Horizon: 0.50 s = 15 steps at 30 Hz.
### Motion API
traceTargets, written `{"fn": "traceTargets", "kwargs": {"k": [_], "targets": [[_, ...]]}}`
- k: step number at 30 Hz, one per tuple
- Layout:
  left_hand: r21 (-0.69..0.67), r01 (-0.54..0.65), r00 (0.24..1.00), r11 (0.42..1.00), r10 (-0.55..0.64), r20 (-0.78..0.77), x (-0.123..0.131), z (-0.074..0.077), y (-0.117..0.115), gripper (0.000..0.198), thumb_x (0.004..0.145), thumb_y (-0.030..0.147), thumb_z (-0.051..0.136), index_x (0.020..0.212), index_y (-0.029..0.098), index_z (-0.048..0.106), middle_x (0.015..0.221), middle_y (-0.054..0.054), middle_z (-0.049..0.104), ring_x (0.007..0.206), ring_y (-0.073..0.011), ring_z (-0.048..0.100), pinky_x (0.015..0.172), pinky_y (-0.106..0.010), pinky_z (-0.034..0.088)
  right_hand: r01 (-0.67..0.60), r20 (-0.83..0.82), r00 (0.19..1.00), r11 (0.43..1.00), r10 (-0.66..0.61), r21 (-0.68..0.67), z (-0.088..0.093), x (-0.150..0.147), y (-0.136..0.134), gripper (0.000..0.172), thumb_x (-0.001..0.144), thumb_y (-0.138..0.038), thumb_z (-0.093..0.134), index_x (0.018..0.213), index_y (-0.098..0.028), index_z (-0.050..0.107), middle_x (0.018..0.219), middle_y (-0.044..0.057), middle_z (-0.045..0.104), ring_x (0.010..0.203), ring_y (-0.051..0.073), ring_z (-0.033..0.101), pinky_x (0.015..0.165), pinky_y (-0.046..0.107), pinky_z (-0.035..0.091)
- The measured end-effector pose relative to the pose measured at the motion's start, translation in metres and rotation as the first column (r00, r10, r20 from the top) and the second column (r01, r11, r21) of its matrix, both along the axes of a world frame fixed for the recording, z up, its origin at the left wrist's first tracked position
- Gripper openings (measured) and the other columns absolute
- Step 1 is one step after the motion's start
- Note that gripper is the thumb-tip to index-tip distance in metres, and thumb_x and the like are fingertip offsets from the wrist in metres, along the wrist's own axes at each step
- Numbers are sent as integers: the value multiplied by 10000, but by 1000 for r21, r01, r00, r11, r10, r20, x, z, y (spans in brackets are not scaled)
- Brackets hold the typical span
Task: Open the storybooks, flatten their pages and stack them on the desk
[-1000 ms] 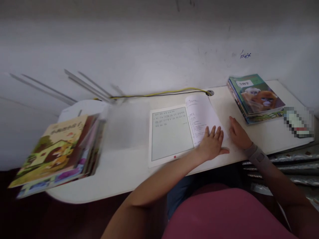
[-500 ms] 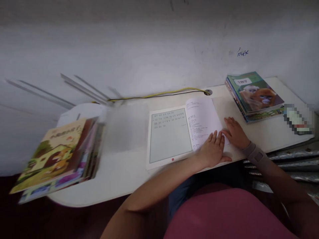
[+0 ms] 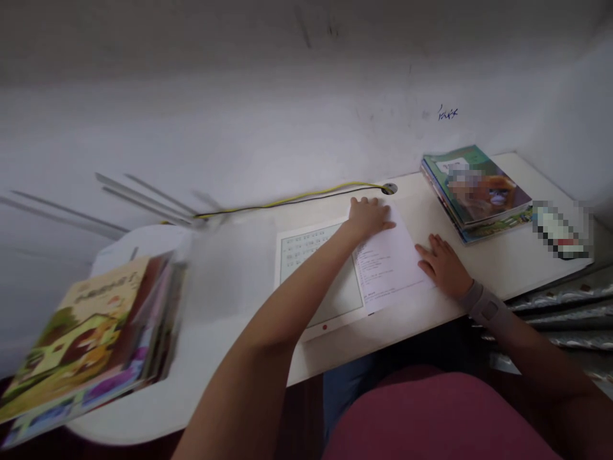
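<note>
- White paper: the sheet (image 3: 387,268) lies printed side up and slanted, over the right part of the tablet (image 3: 306,255) and onto the table (image 3: 225,358).
- Your left hand (image 3: 368,217) rests flat and open at the sheet's top end, fingers close together. It presses from above and clamps nothing.
- Your right hand (image 3: 443,265) lies open on the table, fingers slightly spread, just beside the sheet's right edge. You can't tell from this view whether the fingertips touch it.
- A grey wrist brace (image 3: 488,310) wraps your right wrist.
- As things lie, the sheet covers the tablet's right side. The left part of the screen shows rows of small text, partly behind your left forearm, and the tablet's lower edge with its red dot (image 3: 325,326) is uncovered.
- Neither hand is on either book stack. The one with a monkey cover (image 3: 476,191) sits to your right, by the wall (image 3: 287,108), and a blurred picture-book stack (image 3: 90,332) sits at the table's left end, well apart from both hands.
- A yellow and black cable (image 3: 287,203) runs along the table's back edge into a round grommet (image 3: 389,188).
- A pixelated object (image 3: 560,230) lies right of the monkey stack; you can't tell what it is.
</note>
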<state>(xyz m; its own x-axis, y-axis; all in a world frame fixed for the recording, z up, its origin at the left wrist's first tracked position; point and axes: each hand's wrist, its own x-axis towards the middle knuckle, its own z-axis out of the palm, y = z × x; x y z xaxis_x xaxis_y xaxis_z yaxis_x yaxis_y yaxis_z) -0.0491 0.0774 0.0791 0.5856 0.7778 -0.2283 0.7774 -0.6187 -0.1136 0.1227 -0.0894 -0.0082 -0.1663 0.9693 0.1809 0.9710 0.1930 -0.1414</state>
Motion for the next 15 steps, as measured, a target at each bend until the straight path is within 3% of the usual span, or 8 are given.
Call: {"fn": "traceTargets", "kwargs": {"k": [5, 15], "targets": [[31, -31, 999, 999, 31, -11, 5, -1, -3, 482, 867, 539, 504, 1166, 185, 637, 1291, -172, 533, 1196, -378, 423, 981, -511, 259, 1, -19, 1000, 1000, -1, 11, 0, -1, 0, 434, 959, -320, 400, 1345, -162, 518, 1466, 214, 394, 1371, 341, 343, 1065, 515, 337], [34, 15, 999, 999, -16, 43, 6, -12, 1, 481, 891, 522, 466, 1191, 180, 622, 1251, -171, 524, 1151, -360, 446, 930, -460, 317, 5, -48, 999, 1000, -5, 3, 1, -2, -1, 429, 953, -308, 406, 1348, -177, 513, 1477, 181, 390, 1379, 333, 329, 1073, 518, 332]]}}
